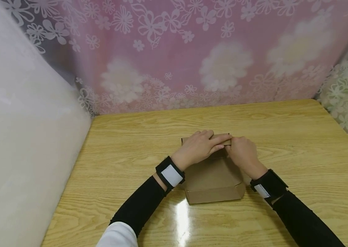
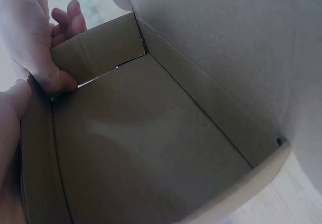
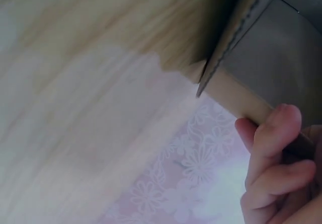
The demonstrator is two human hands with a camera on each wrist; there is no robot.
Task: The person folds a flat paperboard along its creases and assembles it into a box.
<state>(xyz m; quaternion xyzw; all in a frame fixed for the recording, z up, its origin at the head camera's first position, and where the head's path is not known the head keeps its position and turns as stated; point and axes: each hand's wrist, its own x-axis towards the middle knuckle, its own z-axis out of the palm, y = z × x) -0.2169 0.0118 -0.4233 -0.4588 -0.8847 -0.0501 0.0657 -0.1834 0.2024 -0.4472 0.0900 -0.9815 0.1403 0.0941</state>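
Note:
A brown cardboard box (image 1: 212,176) lies on the table, its inside facing up towards me. My left hand (image 1: 197,149) reaches over the box's far wall, its thumb on the near side and fingers over the top. The right hand (image 1: 243,154) grips the far right corner, touching the left fingertips. From the left wrist, the bare box floor (image 2: 131,133) shows, with fingers and thumb about one wall (image 2: 100,48). Curled fingers of the right hand (image 3: 276,168) pinch a cardboard edge (image 3: 236,98) in the right wrist view.
The wood-grain table (image 1: 124,144) runs out on both sides of the box. Behind it hangs a pink flowered curtain (image 1: 174,61). White sheeting (image 1: 22,120) borders the left side, and a pale flowered cloth (image 1: 347,106) the right.

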